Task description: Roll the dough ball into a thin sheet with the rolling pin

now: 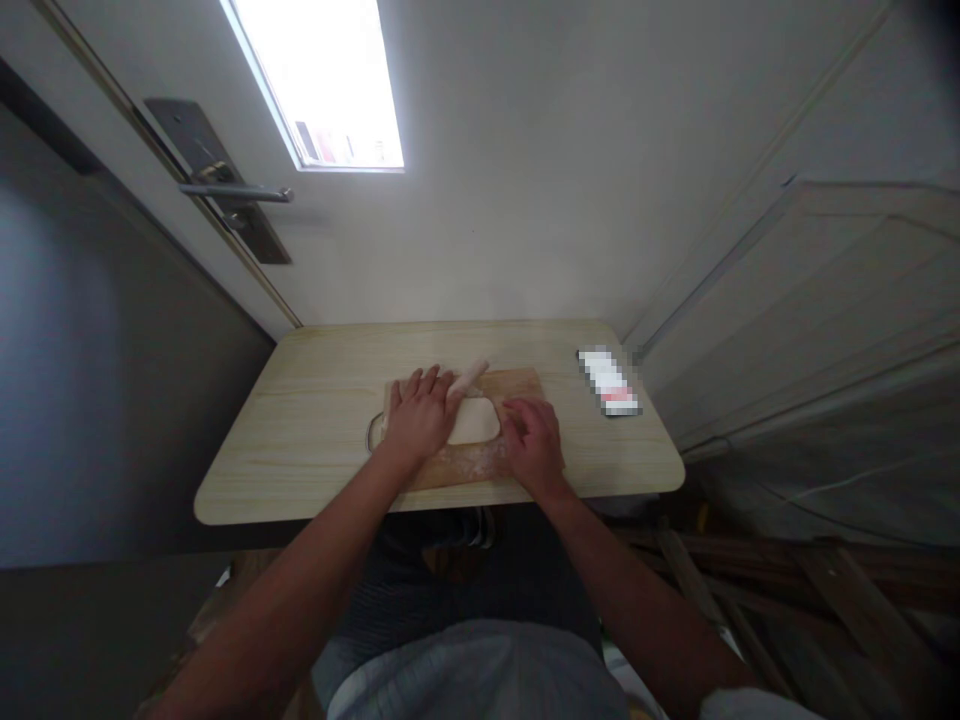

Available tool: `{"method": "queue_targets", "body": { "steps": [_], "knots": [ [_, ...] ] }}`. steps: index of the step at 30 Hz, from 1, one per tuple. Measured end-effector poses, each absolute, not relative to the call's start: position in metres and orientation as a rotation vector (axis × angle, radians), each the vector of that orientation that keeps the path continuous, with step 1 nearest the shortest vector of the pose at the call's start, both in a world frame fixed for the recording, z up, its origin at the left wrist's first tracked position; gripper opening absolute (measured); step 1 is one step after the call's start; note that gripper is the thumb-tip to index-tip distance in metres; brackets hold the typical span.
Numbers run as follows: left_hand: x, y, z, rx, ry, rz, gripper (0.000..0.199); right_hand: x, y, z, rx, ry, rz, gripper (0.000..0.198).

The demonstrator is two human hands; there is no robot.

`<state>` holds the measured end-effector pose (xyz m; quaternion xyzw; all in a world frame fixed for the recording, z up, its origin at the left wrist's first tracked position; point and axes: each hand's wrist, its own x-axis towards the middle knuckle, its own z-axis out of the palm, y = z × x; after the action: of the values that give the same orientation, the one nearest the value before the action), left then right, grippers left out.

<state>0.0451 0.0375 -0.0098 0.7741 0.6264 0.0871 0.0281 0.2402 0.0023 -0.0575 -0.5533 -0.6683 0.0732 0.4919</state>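
Observation:
A flat piece of pale dough [474,422] with rounded edges lies on a floured wooden cutting board [457,468]. My left hand [421,418] rests palm down over the left part of the board and dough, its fingers stretched out and spread. A short wooden rolling pin [472,375] slants out from beside its thumb; the pin's other end is hidden under that hand. At the dough's right edge, the curled fingers of my right hand [534,440] are closed on the rim. White flour marks the board's near side.
The board lies on a light wood-grain table [292,430] with rounded corners. A phone [609,382], its screen blurred, is at the right. A metal ring handle [370,432] sticks out left of the board. Behind stands a door with a lever handle [236,192]; wooden beams [750,570] lie lower right.

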Motion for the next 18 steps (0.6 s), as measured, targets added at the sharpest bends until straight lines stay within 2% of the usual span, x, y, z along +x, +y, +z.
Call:
{"method": "queue_targets", "body": {
  "steps": [8,18],
  "knots": [
    [0.06,0.002,-0.003,2.394,2.01,0.376,0.056,0.244,0.004,-0.053,-1.378,-1.549,0.204,0.012],
    [0.067,0.027,0.0,2.092,2.006,0.392,0.055,0.242,0.003,-0.052,-1.42,-1.54,0.22,0.011]
  ]
}}
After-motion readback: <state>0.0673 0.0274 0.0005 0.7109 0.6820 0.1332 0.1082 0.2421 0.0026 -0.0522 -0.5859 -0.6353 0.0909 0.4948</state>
